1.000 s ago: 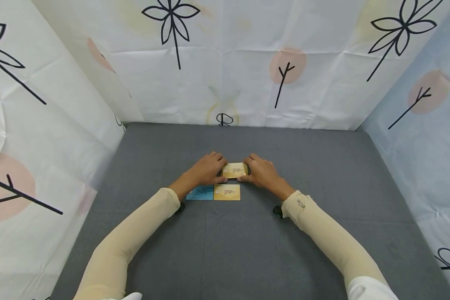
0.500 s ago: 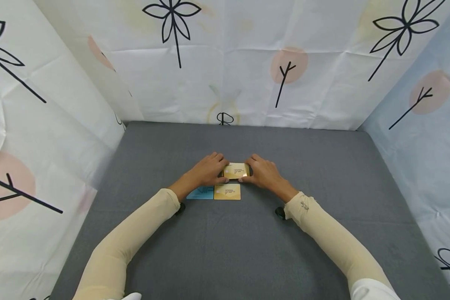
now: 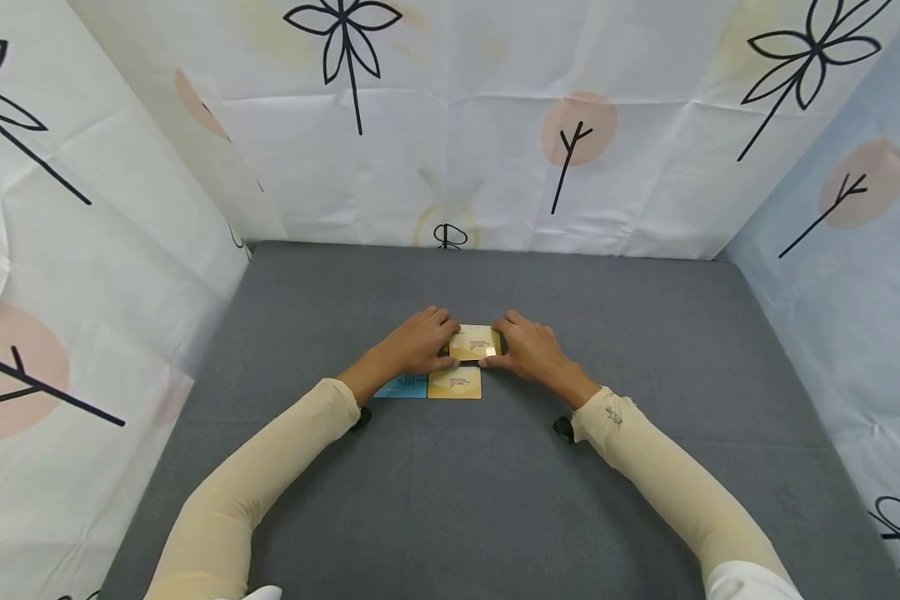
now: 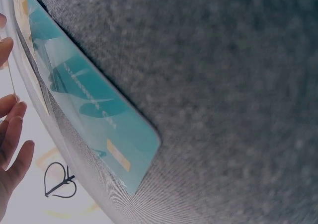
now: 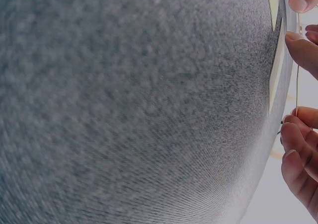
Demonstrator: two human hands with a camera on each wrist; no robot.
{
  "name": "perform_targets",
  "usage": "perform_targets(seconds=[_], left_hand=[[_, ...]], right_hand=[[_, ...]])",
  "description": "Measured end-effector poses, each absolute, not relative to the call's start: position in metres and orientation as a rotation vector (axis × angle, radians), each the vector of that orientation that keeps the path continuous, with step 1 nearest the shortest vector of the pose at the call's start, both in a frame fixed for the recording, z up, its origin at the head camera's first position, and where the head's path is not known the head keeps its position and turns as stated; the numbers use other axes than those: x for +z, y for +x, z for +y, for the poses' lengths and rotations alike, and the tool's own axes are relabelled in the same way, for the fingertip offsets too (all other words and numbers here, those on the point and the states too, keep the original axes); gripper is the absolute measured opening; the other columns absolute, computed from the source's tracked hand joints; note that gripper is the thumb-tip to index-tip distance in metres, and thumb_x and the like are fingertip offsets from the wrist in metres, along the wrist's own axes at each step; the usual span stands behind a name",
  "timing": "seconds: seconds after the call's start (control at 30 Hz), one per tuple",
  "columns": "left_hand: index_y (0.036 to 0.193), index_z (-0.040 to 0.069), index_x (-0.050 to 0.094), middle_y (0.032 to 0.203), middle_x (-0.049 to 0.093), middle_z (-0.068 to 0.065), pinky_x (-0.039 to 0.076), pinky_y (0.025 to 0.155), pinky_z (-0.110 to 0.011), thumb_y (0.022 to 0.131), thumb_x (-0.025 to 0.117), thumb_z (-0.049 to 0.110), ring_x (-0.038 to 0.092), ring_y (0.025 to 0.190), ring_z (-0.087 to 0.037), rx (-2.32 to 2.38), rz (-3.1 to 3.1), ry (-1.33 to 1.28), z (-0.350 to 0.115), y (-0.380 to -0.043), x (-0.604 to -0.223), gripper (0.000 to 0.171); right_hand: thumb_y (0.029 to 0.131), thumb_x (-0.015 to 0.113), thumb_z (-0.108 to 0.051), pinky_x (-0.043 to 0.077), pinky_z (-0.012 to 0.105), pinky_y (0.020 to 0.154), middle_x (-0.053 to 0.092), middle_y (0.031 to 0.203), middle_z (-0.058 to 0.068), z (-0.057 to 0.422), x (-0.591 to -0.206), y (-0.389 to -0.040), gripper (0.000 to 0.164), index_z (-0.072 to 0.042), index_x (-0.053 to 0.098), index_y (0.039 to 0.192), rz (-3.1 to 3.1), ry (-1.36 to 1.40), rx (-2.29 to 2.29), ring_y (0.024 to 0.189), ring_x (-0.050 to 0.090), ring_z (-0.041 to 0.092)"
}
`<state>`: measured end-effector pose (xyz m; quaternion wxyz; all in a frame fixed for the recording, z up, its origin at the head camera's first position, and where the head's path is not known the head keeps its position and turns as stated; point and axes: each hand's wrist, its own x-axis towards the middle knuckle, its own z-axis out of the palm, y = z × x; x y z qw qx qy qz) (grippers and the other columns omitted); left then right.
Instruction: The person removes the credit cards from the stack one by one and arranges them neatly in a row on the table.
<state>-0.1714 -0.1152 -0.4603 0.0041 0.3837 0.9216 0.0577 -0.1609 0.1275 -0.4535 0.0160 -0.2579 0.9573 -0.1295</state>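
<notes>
- I see the left hand (image 3: 418,342) pinching the gold card (image 3: 474,342) by its left end, thumb (image 3: 444,362) along the body-side edge, fingers (image 3: 442,318) opposite.
- The right hand (image 3: 527,343) pinches the card's right end likewise.
- Left forearm (image 3: 288,446) and right forearm (image 3: 656,458) slant in toward the card.

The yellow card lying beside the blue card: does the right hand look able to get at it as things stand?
Probably yes: nothing covers the yellow card and the right hand is close by, though it would first have to release the held card.
</notes>
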Motion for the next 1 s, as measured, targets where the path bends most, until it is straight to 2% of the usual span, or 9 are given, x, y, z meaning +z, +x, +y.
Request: perform_targets(seconds=[1.0], left_hand=[[0.126, 0.008, 0.061, 0.114, 0.059, -0.009, 0.044, 0.081, -0.038, 0.090, 0.073, 0.048, 0.051, 0.094, -0.022, 0.187, 2.871, 1.250, -0.1107, -0.1652, -0.4615, 0.055]], right_hand=[[0.079, 0.081, -0.054, 0.048, 0.038, 0.058, 0.062, 0.110, 0.009, 0.1356, -0.4567, -0.1516, 0.068, -0.008, 0.067, 0.128, 2.979, -0.817, -0.417, 0.071, 0.058, 0.019]])
